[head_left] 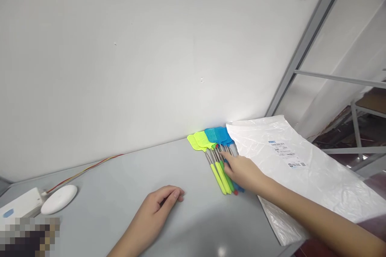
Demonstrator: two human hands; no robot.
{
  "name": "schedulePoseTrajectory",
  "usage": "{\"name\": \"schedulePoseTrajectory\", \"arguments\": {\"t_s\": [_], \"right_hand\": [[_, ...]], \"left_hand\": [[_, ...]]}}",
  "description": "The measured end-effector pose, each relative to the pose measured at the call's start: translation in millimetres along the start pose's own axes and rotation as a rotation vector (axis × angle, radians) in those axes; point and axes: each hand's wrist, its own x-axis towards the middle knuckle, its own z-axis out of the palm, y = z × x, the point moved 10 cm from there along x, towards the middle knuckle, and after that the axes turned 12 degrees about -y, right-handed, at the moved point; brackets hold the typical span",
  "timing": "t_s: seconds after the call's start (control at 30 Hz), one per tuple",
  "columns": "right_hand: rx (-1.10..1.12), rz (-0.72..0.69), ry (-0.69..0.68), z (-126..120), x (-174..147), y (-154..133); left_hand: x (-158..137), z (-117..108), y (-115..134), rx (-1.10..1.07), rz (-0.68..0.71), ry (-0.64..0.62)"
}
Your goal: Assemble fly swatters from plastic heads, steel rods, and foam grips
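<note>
Several fly swatters lie fanned out against the wall: yellow-green ones [201, 140] on the left and blue ones [216, 135] on the right. Metal shafts join their mesh heads to yellow-green, green and blue handles. Over the blue swatters' shafts and handles is my right hand [243, 170], its fingers bent around them; the exact grip is partly hidden. A bit of red shows among the swatters. My left hand [159, 207] rests on the grey table [120, 196], left of the swatters and apart from them. Its fingers are curled in with the thumb against them, and nothing shows in it.
A white plastic mailing bag [301, 168] with a printed label covers the table's right side and touches the swatters. On the left are a white round disc [59, 199], a white box [22, 204] and a red-yellow cable [87, 168]. A metal frame [307, 44] stands at right.
</note>
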Motion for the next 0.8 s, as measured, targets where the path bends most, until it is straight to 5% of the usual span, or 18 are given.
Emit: {"name": "schedulePoseTrajectory", "arguments": {"t_s": [0.33, 0.57, 0.67, 0.8], "right_hand": [[-0.060, -0.087, 0.018, -9, -9, -25], [-0.140, -0.493, 0.033, 7, -25, -143], [-0.110, -0.550, 0.063, 26, -24, -174], [-0.027, -0.574, -0.008, 53, -15, -182]], "left_hand": [[-6, 1, 12, 0.076, 0.079, 0.034], [-13, -3, 26, 0.381, 0.183, 0.143], [-15, -13, 11, 0.580, 0.102, 0.251], [-15, -17, -16, 0.709, -0.105, 0.217]]}}
